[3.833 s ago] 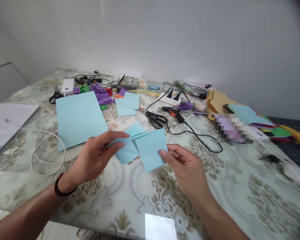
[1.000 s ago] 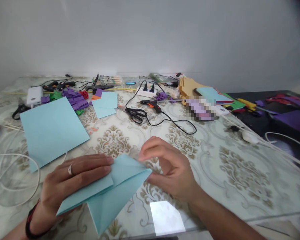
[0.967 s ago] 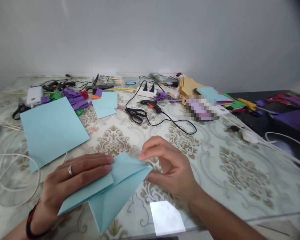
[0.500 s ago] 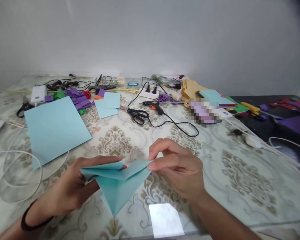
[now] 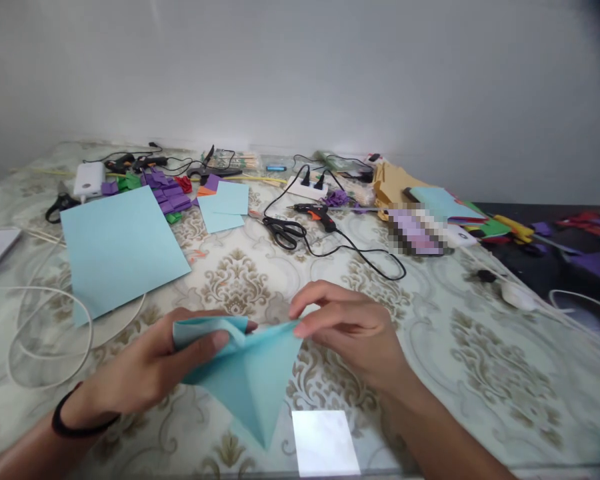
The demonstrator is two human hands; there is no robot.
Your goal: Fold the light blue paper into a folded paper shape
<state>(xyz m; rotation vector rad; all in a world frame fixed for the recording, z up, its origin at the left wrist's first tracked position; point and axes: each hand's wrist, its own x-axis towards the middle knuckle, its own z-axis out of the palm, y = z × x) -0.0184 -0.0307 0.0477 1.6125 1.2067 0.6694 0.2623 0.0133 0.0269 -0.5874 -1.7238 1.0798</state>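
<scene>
On my head view, the left hand (image 5: 155,363) has its grip pinching the folded blue paper (image 5: 253,387) at left, the right hand (image 5: 350,327) its right corner, over the near desk (image 5: 480,427); far, left of centre, a clear packet (image 5: 229,156) holds pale sticks (image 5: 246,161).

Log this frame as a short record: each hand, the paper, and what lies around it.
Left hand: grips the left part of the folded light-blue paper, thumb on the near side
Right hand: pinches its right corner
Paper shape: creased, one corner pointing toward the person
Beyond left hand: large light-blue sheet on the floral table cover
Beyond right hand: black-handled scissors beside a glue gun; white power strip behind
</scene>
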